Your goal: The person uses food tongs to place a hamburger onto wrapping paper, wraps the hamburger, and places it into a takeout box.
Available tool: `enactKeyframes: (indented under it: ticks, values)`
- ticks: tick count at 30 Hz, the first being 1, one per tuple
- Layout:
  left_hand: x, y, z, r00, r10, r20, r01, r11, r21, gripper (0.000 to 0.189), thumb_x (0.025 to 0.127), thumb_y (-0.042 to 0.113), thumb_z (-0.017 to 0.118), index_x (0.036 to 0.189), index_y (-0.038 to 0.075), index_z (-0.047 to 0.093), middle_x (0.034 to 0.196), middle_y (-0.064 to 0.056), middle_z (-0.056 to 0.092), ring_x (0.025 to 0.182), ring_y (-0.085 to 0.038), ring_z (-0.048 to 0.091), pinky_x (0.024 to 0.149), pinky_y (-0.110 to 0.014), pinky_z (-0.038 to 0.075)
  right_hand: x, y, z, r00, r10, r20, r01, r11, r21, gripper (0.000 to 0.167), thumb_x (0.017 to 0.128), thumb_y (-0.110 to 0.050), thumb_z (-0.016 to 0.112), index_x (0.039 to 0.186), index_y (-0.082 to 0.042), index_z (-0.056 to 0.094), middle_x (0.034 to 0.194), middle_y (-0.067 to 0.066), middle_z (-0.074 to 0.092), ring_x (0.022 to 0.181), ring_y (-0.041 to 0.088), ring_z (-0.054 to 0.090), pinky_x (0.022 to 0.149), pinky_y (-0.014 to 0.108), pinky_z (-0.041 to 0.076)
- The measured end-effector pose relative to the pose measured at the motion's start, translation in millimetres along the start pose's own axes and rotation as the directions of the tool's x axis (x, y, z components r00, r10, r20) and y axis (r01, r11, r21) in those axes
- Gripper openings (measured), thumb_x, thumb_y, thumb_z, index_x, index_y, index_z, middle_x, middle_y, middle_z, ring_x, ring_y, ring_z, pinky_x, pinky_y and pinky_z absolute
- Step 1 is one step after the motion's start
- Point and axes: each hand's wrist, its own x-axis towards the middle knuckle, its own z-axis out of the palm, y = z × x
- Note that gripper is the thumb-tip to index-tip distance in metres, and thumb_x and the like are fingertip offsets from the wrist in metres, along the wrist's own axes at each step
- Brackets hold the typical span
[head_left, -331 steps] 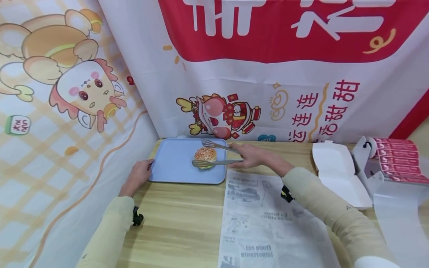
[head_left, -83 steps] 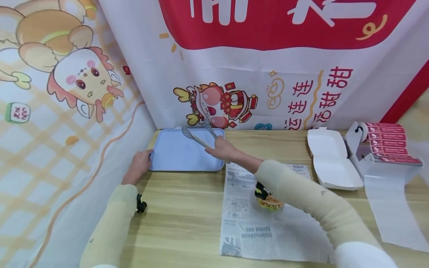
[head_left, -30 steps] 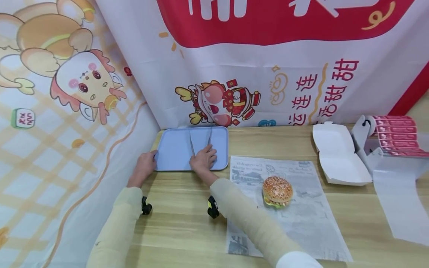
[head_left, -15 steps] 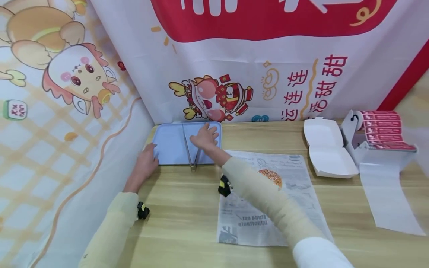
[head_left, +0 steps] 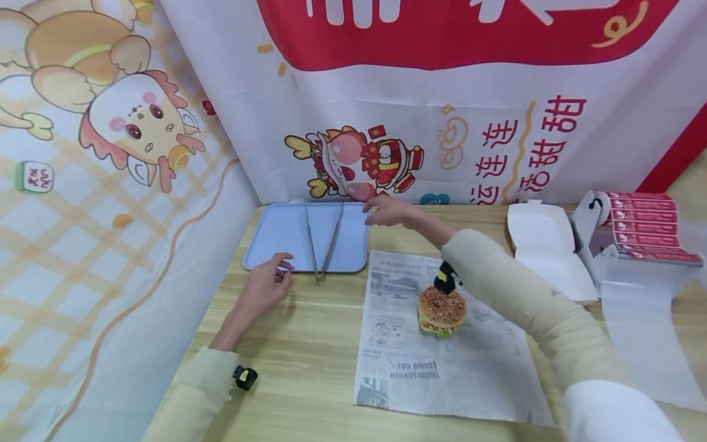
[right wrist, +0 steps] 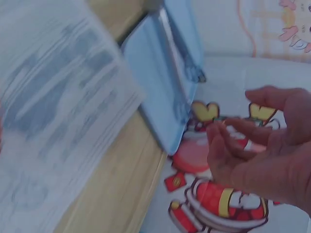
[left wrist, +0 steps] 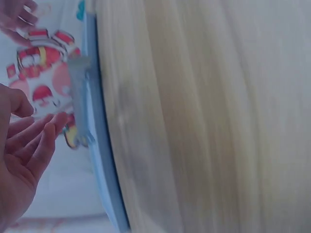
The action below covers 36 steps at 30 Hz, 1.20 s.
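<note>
A pair of metal tongs (head_left: 331,239) lies spread on the light blue tray (head_left: 278,230), its hinge end poking over the front rim. My left hand (head_left: 265,288) hovers by that front rim with loosely bent fingers, holding nothing; the left wrist view has this hand (left wrist: 26,150) beside the tray's edge (left wrist: 99,145). Past the tray's back right corner is my right hand (head_left: 389,210), its fingers relaxed and nothing in them, as the right wrist view also has it (right wrist: 262,145). A sesame-bun burger (head_left: 442,310) sits on newsprint-patterned paper (head_left: 409,387), under my right forearm.
An unfolded white takeaway box (head_left: 544,236) stands at the right of the wooden table (head_left: 309,368). Beside it is a dispenser with a roll of red labels (head_left: 643,221), its strip (head_left: 635,331) hanging forward. Printed cloths (head_left: 353,92) hang behind and at the left.
The burger went from the tray to the paper earlier. My right hand has laid the tongs down, let go and moved right. My left hand has left the tray's left edge and shifted right.
</note>
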Motion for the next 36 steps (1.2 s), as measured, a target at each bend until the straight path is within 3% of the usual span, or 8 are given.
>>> enactKeyframes:
  ticks: [4,7,13,18,21,24,30,36]
  values:
    - [0.5,23.8,8.4,0.998,0.028,0.050,-0.028,1.000,-0.002,0.024,0.089,0.005,0.061,0.112,0.000,0.066,0.086,-0.009,0.075,0.072,-0.015,0.071,0.065,-0.027,0.059,-6.8,27,-13,0.990,-0.037,0.134,0.056,0.988,-0.147,0.048,0.101,-0.021,0.056,0.146,-0.008,0.047,0.142,0.016,0.055,0.129,0.031,0.055,0.107,0.044,0.047]
    - [2.2,44.0,17.0,0.987,0.004,0.161,0.002,0.999,-0.038,0.027,0.091,0.012,0.062,0.116,-0.001,0.067,0.086,-0.005,0.075,0.073,-0.011,0.071,0.065,-0.025,0.058,-7.7,49,-16,0.979,-0.059,0.196,0.108,0.962,-0.250,0.048,0.101,-0.019,0.056,0.146,-0.005,0.047,0.139,0.018,0.057,0.128,0.031,0.056,0.107,0.045,0.048]
    - [13.3,76.7,49.6,0.906,-0.069,0.417,0.140,0.980,-0.143,0.040,0.095,0.023,0.064,0.125,-0.003,0.061,0.086,-0.004,0.076,0.069,-0.009,0.070,0.064,-0.023,0.057,-6.2,92,-14,0.966,-0.024,0.256,0.124,0.916,-0.382,0.046,0.095,-0.014,0.063,0.140,-0.008,0.053,0.132,0.014,0.061,0.122,0.028,0.057,0.105,0.044,0.048]
    - [19.8,93.1,80.1,0.847,-0.046,0.529,0.190,0.957,-0.220,0.034,0.096,0.027,0.064,0.114,-0.003,0.064,0.066,0.000,0.072,0.056,-0.012,0.068,0.053,-0.022,0.051,-4.0,111,-7,0.949,0.013,0.314,0.109,0.923,-0.370,0.035,0.091,-0.011,0.068,0.125,-0.013,0.062,0.118,0.007,0.064,0.105,0.020,0.058,0.092,0.034,0.050]
    - [20.3,97.2,93.0,0.833,-0.044,0.552,0.225,0.937,-0.265,0.025,0.096,0.025,0.066,0.105,0.002,0.065,0.060,0.002,0.068,0.049,-0.012,0.065,0.045,-0.021,0.046,-0.8,118,-4,0.947,0.005,0.321,0.116,0.926,-0.358,0.022,0.090,-0.009,0.070,0.111,-0.015,0.067,0.106,0.003,0.063,0.094,0.017,0.055,0.082,0.028,0.047]
    - [19.4,96.9,100.3,0.833,-0.034,0.552,0.242,0.920,-0.308,0.018,0.095,0.021,0.067,0.101,0.004,0.067,0.058,0.000,0.066,0.045,-0.011,0.061,0.042,-0.020,0.044,3.5,123,1,0.944,-0.051,0.326,0.174,0.916,-0.361,0.009,0.089,-0.008,0.069,0.092,-0.015,0.065,0.090,-0.001,0.058,0.083,0.014,0.052,0.074,0.025,0.042]
    - [19.7,92.6,105.1,0.836,-0.024,0.548,0.276,0.882,-0.383,0.020,0.094,0.013,0.067,0.110,0.001,0.068,0.069,-0.005,0.072,0.048,-0.010,0.060,0.045,-0.024,0.052,8.1,125,5,0.938,-0.214,0.273,0.297,0.901,-0.315,0.024,0.088,-0.007,0.071,0.075,-0.013,0.052,0.073,-0.004,0.047,0.070,0.011,0.047,0.068,0.023,0.038]
    - [25.3,85.8,111.4,0.892,-0.048,0.450,0.206,0.928,-0.311,0.024,0.089,0.016,0.067,0.109,0.004,0.071,0.087,-0.007,0.076,0.066,-0.007,0.065,0.057,-0.023,0.054,13.2,126,6,0.917,-0.328,0.226,0.382,0.885,-0.266,0.023,0.088,-0.005,0.071,0.077,-0.010,0.052,0.071,-0.004,0.043,0.067,0.010,0.043,0.067,0.024,0.036]
